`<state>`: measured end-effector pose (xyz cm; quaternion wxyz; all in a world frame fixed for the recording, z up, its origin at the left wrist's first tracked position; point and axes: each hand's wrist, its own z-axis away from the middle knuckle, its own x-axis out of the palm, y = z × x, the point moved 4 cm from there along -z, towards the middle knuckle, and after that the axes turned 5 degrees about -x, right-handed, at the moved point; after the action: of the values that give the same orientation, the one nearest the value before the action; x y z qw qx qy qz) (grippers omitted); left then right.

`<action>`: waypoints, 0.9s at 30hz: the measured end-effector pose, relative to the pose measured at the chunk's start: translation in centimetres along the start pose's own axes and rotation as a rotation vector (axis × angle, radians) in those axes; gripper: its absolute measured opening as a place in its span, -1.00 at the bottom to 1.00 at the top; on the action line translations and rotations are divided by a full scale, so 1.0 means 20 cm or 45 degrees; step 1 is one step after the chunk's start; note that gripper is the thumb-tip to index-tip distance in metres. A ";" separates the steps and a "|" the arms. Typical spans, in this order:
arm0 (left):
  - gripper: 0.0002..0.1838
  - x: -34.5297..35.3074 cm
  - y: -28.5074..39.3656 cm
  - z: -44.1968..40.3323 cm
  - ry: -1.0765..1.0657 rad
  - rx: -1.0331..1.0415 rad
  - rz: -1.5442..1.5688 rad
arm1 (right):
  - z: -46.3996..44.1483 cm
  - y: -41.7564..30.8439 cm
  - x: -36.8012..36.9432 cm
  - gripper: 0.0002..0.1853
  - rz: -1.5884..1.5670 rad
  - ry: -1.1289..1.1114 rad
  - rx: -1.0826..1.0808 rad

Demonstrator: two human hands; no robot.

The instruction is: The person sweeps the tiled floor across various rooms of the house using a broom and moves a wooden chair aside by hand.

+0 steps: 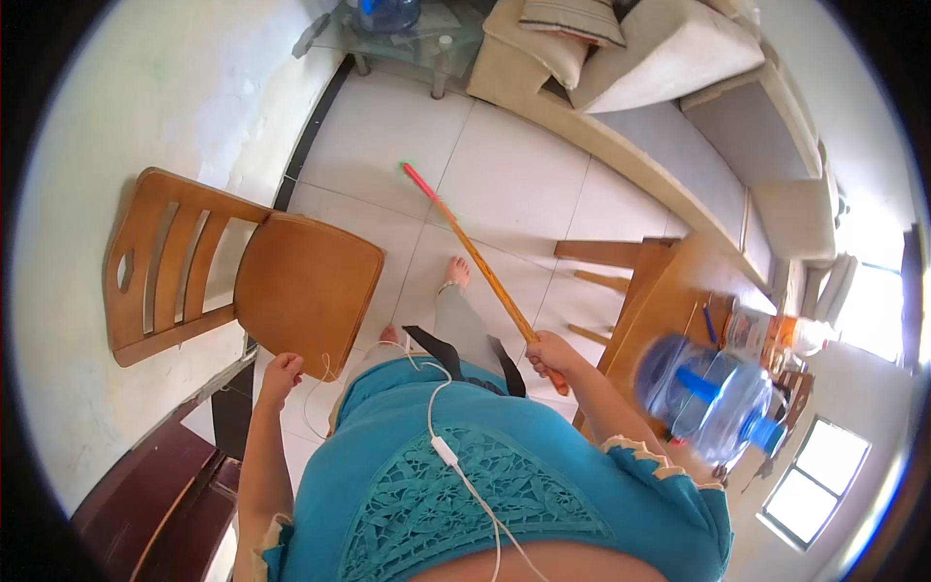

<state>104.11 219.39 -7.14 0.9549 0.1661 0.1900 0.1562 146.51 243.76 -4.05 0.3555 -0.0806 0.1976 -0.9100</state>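
Note:
My right hand [550, 356] is wrapped round a long wooden pole [482, 264] near its lower end in the picture. The pole slants away to the upper left over the tiled floor, and its far end is red with a little green at the tip. Whether that tip touches the floor, I cannot tell. At the left, my left hand [281, 378] has its fingers curled in, and nothing shows in them. It is close to the seat of a brown wooden chair [308, 286]. A thin white cord [443, 449] hangs down my front and loops near that hand.
On the right a wooden table [659, 291] carries a large blue water jug [693, 393] and a clear bottle [747, 330]. A beige sofa [621, 145] with cushions lies beyond. A glass table [446, 53] stands at the back; dark red furniture [145, 485] is at lower left.

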 end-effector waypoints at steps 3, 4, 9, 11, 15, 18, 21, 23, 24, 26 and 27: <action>-0.86 0.10 0.18 0.05 0.025 0.142 0.007 | -0.11 -0.21 -0.23 -0.89 0.215 0.023 -0.036; -0.85 0.12 0.21 0.03 -0.018 0.164 0.111 | -0.18 -0.31 -0.27 -0.89 0.373 0.100 -0.109; -0.83 0.25 0.33 0.18 0.053 0.168 0.263 | -0.70 -0.72 -0.35 -0.87 0.761 0.115 -0.142; -0.82 0.25 0.29 0.20 0.073 0.133 0.255 | -0.78 -0.80 -0.26 -0.85 0.808 0.087 -0.092; -0.82 0.22 0.11 0.18 0.116 0.109 0.424 | -0.69 -0.82 0.00 -0.89 0.507 0.057 -0.066; -0.83 0.20 -0.05 0.04 0.160 0.118 0.459 | -0.60 -0.91 0.11 -0.91 0.454 0.054 -0.100; -0.83 0.18 -0.10 -0.09 0.144 0.156 0.523 | -0.71 -0.96 0.25 -0.89 0.609 0.108 -0.207; -0.83 0.17 -0.07 -0.10 0.167 0.156 0.566 | -0.90 -0.98 0.31 -0.86 0.771 0.192 -0.269; -0.83 0.20 -0.11 -0.10 0.162 0.127 0.607 | -0.98 -0.99 0.36 -0.85 0.843 0.240 -0.316; -0.83 0.21 -0.17 -0.11 0.155 0.087 0.657 | -1.16 -0.99 0.48 -0.84 0.902 0.318 -0.359; -0.83 0.22 -0.19 -0.12 0.164 0.052 0.658 | -1.25 -0.98 0.52 -0.83 0.899 0.353 -0.351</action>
<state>107.95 218.11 -12.02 0.8658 0.2180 0.2047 0.4011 119.64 257.38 -18.59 0.6021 0.0687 0.3793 -0.6992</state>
